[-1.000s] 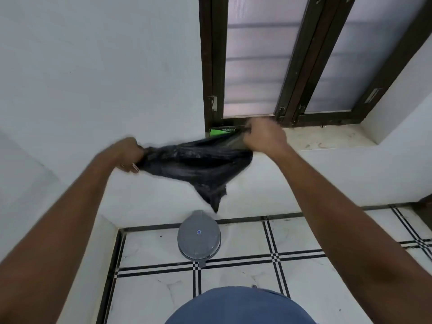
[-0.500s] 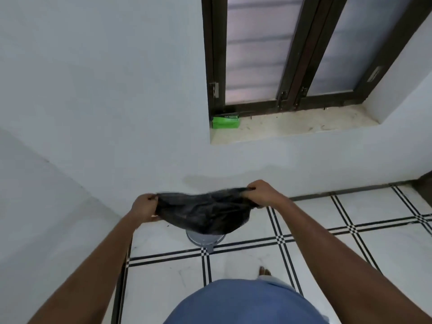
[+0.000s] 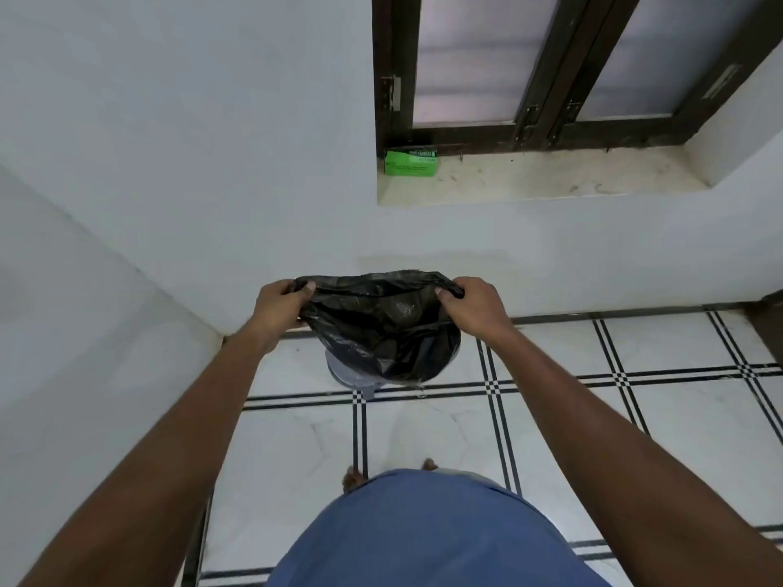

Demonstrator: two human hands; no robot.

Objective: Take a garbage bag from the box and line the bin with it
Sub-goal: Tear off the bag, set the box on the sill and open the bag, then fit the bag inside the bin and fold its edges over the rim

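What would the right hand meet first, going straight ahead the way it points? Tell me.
The right hand already grips the black bag; beyond that, probably the white wall under the window ledge, though depth is unclear.

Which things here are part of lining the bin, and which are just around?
Job: black garbage bag, gripped by left hand and right hand; grey bin, mostly hidden under it; green box.
Around: window, sill, tiled floor.

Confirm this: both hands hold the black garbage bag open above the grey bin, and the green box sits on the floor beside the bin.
Not quite. The head view shows the green box on the window sill, not the floor. The rest holds: left hand and right hand hold the black garbage bag open above the grey bin.
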